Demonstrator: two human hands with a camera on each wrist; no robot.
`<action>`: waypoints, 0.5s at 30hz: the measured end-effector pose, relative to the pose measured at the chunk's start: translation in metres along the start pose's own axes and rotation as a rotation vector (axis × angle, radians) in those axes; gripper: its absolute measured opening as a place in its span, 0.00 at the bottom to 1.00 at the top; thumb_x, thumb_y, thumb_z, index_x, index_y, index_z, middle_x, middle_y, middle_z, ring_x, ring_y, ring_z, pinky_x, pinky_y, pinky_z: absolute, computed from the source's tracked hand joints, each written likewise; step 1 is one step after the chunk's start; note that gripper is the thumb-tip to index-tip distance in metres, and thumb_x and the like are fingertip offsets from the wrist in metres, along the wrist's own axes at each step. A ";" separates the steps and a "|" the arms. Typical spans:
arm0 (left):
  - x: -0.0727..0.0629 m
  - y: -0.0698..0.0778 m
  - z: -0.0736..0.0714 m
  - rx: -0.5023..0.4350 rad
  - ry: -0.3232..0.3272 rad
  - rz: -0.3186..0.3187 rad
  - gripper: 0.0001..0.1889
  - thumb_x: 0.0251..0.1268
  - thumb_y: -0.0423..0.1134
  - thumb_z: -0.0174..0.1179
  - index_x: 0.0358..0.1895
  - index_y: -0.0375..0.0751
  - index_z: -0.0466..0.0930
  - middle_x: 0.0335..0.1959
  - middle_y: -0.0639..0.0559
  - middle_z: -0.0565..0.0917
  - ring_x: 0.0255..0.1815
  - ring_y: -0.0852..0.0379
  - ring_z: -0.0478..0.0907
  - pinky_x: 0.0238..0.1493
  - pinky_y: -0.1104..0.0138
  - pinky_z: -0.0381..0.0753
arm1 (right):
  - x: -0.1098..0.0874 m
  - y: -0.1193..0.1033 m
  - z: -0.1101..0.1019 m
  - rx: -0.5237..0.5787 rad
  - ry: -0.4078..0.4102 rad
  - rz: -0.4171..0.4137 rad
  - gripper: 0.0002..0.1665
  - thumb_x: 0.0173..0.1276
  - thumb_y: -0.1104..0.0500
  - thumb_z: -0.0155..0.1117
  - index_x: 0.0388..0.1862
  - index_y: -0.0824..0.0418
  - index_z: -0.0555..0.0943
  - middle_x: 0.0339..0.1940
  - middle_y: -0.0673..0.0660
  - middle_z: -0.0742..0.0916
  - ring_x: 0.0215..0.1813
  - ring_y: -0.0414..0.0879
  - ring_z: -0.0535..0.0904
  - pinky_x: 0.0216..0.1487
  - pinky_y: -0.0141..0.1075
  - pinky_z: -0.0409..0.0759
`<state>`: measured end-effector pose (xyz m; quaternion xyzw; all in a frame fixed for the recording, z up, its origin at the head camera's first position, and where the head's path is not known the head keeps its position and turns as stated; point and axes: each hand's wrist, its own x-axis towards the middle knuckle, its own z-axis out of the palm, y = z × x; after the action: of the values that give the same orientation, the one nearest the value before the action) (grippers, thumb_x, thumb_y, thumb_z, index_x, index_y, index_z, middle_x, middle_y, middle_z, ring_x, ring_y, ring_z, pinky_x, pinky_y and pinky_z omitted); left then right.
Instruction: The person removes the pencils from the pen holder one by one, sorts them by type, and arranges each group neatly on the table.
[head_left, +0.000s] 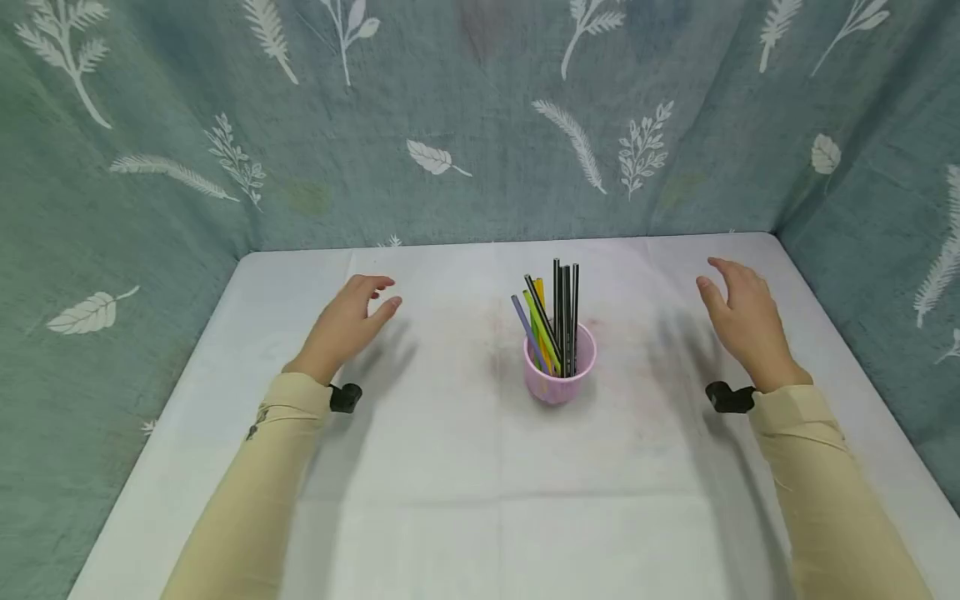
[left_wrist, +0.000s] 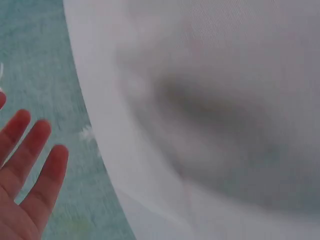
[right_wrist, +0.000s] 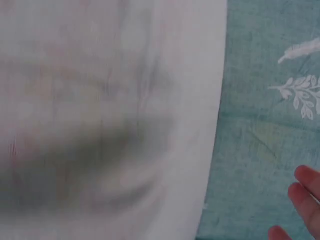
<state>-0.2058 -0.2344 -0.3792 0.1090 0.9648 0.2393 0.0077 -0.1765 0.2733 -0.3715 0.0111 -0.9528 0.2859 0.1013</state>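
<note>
A pink cup (head_left: 558, 388) stands upright near the middle of the white table. Several slim sticks lean in it: black ones (head_left: 567, 321), a purple one (head_left: 528, 329), plus green and yellow ones; whether they are pens or pencils I cannot tell. To the left of the cup, my left hand (head_left: 347, 323) hovers over the table with fingers loosely bent and holding nothing. On the cup's right, my right hand (head_left: 744, 323) is held above the cloth, thumb and fingers apart, also holding nothing. Spread fingers (left_wrist: 49, 175) of the left hand show in the left wrist view.
A white cloth (head_left: 450, 517) covers the table. Green-blue fabric with white leaf prints (head_left: 480, 125) hangs behind the table and along both sides. Each wrist carries a small black camera, such as the left one (head_left: 346, 398).
</note>
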 end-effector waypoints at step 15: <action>-0.010 0.087 0.074 -0.544 0.026 0.146 0.18 0.63 0.55 0.49 0.55 0.59 0.71 0.45 0.63 0.77 0.46 0.66 0.73 0.46 0.63 0.73 | -0.003 0.017 0.073 0.511 0.159 -0.022 0.24 0.70 0.45 0.42 0.62 0.48 0.66 0.49 0.55 0.78 0.47 0.44 0.75 0.45 0.33 0.73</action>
<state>-0.1727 -0.1274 -0.4042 0.1692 0.8548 0.4906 0.0072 -0.1886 0.2474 -0.4414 0.0243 -0.8387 0.5158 0.1729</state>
